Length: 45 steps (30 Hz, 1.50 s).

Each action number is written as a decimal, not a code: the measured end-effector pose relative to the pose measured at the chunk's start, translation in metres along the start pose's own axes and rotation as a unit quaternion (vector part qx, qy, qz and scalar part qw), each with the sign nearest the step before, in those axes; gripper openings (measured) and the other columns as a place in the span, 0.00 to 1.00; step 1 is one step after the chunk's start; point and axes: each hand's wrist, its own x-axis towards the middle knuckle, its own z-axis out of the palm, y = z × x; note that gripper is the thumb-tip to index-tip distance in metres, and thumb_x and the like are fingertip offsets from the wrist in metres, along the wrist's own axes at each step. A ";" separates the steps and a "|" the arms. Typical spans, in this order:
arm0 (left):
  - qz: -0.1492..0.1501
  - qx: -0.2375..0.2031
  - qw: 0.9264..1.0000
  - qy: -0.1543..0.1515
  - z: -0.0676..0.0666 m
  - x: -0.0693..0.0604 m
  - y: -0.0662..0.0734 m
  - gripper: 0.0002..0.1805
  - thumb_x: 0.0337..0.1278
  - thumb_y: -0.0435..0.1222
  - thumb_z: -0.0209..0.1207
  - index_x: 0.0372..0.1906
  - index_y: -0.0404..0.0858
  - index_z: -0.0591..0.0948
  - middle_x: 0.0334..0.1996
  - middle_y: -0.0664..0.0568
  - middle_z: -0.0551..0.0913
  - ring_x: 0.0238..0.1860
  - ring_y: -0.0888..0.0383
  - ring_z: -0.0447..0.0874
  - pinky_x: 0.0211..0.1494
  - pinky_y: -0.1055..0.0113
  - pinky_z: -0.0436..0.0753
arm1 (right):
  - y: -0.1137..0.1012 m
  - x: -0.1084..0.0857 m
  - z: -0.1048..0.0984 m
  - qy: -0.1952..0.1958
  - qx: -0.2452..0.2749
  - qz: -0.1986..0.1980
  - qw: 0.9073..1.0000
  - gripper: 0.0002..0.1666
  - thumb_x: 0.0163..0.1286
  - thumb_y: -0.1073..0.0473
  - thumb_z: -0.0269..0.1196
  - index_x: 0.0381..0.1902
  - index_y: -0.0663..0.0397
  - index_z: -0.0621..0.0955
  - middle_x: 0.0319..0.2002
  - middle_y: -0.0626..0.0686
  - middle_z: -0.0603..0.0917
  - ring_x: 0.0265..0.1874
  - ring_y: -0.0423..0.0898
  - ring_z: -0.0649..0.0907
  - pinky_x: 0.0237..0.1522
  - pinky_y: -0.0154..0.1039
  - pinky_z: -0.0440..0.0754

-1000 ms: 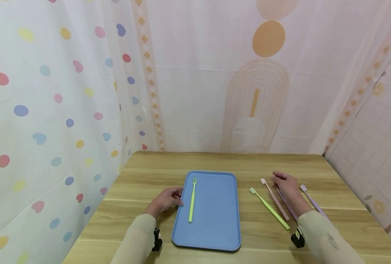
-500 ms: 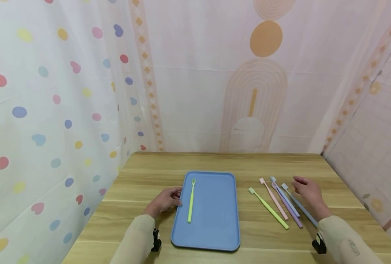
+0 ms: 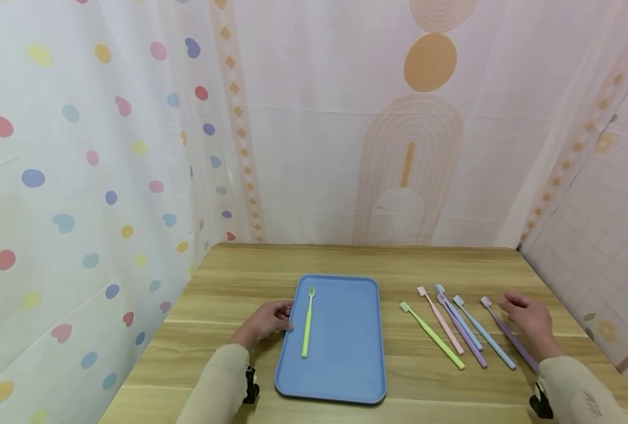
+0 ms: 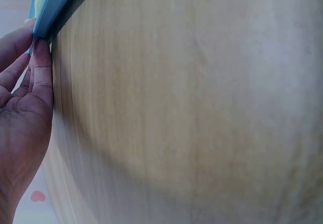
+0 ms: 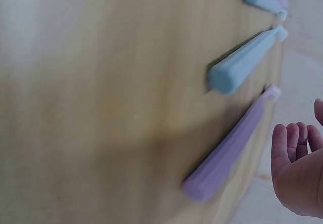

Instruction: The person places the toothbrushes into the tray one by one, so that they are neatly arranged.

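Note:
My left hand [image 3: 265,321] holds the left rim of a blue tray [image 3: 345,335], thumb and fingers pinching its edge in the left wrist view. In the tray lies a green toothbrush [image 3: 308,327]. My right hand [image 3: 532,323] hovers over the rightmost purple toothbrush [image 5: 227,153], fingers loosely bent and holding nothing. To its left lie a blue toothbrush [image 3: 485,334], another blue toothbrush [image 3: 467,328] close against a second purple toothbrush [image 3: 464,335], a pink toothbrush [image 3: 443,324] and another green toothbrush [image 3: 434,337].
Everything lies on a wooden table [image 3: 261,265]. A patterned curtain [image 3: 314,176] hangs behind the table's far edge, and a dotted curtain [image 3: 80,224] runs along the left side. Each wrist wears a small black camera strap.
My right hand has moved rightward across the row of toothbrushes, uncovering the purple and blue ones, and is now over the rightmost purple one. The left hand stays on the tray.

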 end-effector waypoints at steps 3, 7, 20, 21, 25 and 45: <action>0.001 -0.002 1.000 -0.003 0.000 0.000 0.001 0.34 0.50 0.20 0.65 0.66 0.26 0.72 0.41 0.45 0.77 0.42 0.52 0.73 0.43 0.63 0.76 | 0.006 -0.001 -0.003 -0.005 -0.012 0.016 1.000 0.35 0.73 0.53 0.59 0.66 0.75 0.69 0.59 0.72 0.75 0.29 0.28 0.77 0.32 0.29 0.79; 0.000 -0.002 1.000 -0.002 0.000 0.000 0.003 0.33 0.51 0.20 0.65 0.66 0.27 0.72 0.41 0.45 0.77 0.43 0.52 0.73 0.43 0.63 0.76 | 0.012 -0.003 -0.006 -0.026 -0.009 0.048 0.998 0.38 0.74 0.50 0.57 0.69 0.74 0.65 0.66 0.73 0.67 0.32 0.25 0.73 0.33 0.28 0.78; 0.000 -0.004 1.000 -0.002 0.000 -0.002 0.004 0.33 0.51 0.19 0.65 0.66 0.25 0.72 0.41 0.45 0.77 0.43 0.51 0.73 0.42 0.65 0.76 | 0.024 -0.006 -0.009 -0.041 -0.008 0.063 0.997 0.40 0.70 0.50 0.62 0.67 0.77 0.67 0.62 0.73 0.73 0.31 0.27 0.73 0.32 0.27 0.76; -0.004 -0.006 1.000 -0.001 0.000 -0.002 0.004 0.33 0.51 0.19 0.65 0.66 0.26 0.72 0.41 0.45 0.77 0.43 0.51 0.73 0.42 0.65 0.75 | 0.024 -0.007 -0.009 -0.044 -0.010 0.061 0.997 0.40 0.70 0.50 0.62 0.66 0.77 0.67 0.61 0.73 0.74 0.31 0.27 0.74 0.32 0.27 0.76; -0.007 -0.008 1.000 0.000 0.000 -0.003 0.003 0.33 0.51 0.19 0.65 0.66 0.26 0.72 0.41 0.45 0.76 0.43 0.51 0.72 0.42 0.64 0.75 | 0.026 -0.009 -0.007 -0.050 -0.029 0.051 0.997 0.39 0.70 0.51 0.61 0.65 0.78 0.68 0.59 0.74 0.75 0.35 0.34 0.77 0.33 0.29 0.77; -0.007 -0.012 1.000 0.001 0.000 -0.003 0.002 0.34 0.49 0.19 0.66 0.66 0.25 0.72 0.41 0.44 0.77 0.43 0.51 0.73 0.42 0.64 0.76 | 0.027 -0.011 -0.001 -0.065 -0.095 0.005 0.993 0.34 0.71 0.51 0.61 0.61 0.78 0.73 0.60 0.75 0.73 0.61 0.73 0.69 0.54 0.56 0.74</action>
